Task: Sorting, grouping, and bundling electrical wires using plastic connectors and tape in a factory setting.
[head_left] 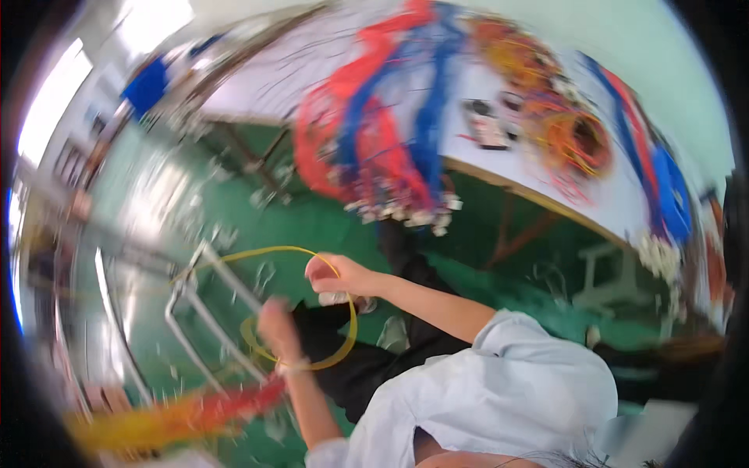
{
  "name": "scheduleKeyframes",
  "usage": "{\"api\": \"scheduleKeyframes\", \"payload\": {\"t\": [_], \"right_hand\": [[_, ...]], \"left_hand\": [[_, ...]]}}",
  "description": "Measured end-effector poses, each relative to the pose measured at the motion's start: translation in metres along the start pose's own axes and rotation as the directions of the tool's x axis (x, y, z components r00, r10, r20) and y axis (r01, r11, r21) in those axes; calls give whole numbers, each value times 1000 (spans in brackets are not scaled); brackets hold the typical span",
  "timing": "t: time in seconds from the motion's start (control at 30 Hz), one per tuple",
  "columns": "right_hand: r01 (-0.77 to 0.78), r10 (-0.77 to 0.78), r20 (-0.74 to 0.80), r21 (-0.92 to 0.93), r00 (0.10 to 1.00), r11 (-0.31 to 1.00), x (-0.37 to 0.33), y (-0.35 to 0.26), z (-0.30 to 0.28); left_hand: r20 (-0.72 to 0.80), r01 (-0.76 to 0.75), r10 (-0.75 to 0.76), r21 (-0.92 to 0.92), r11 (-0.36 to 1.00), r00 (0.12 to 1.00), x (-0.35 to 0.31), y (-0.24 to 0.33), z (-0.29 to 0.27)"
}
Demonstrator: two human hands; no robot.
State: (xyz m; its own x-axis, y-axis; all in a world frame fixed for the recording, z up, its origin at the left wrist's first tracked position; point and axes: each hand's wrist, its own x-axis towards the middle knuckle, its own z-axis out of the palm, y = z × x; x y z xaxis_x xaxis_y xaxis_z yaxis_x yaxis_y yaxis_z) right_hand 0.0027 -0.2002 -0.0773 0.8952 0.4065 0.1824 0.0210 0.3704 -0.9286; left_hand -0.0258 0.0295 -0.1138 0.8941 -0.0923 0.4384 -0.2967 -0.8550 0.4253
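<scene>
Yellow wire (pixel 343 353) hangs in a big open loop in front of the torso, one strand arcing left to the metal frame (pixel 230 274). R hand (pixel 343 274) has its fingers part-curled, wire crossing it — can't tell if it's pinched. L hand (pixel 278 327) sits at the loop's left side, too blurred to say whether it's gripping. To do it well, prob. best to keep the loop round & slack, w/ light tension on the strand at the frame so it doesn't snag or kink. Watch the red-and-yellow bundle (pixel 195 409) by the L forearm — loose turns could tangle there. Farther out, red & blue bundles (pixel 429 117) drape over the table (pixel 608 207) edge, w/ an orange-yellow coil (pixel 581 144) to their right.
</scene>
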Motion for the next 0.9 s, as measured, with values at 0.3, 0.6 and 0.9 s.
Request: {"api": "scheduleKeyframes", "payload": {"t": [0.3, 0.6, 0.9], "right_hand": [[-465, 440, 272, 777, 856, 424, -17, 43, 25], [-731, 348, 797, 163, 493, 663, 83, 23, 90], [-25, 246, 558, -373, 793, 928, 137, -90, 87]], "left_hand": [[-27, 224, -393, -783, 580, 919, 47, 88, 41], [350, 283, -200, -912, -297, 915, 16, 141, -3], [-151, -42, 138, 510, 859, 979, -14, 76, -122]]}}
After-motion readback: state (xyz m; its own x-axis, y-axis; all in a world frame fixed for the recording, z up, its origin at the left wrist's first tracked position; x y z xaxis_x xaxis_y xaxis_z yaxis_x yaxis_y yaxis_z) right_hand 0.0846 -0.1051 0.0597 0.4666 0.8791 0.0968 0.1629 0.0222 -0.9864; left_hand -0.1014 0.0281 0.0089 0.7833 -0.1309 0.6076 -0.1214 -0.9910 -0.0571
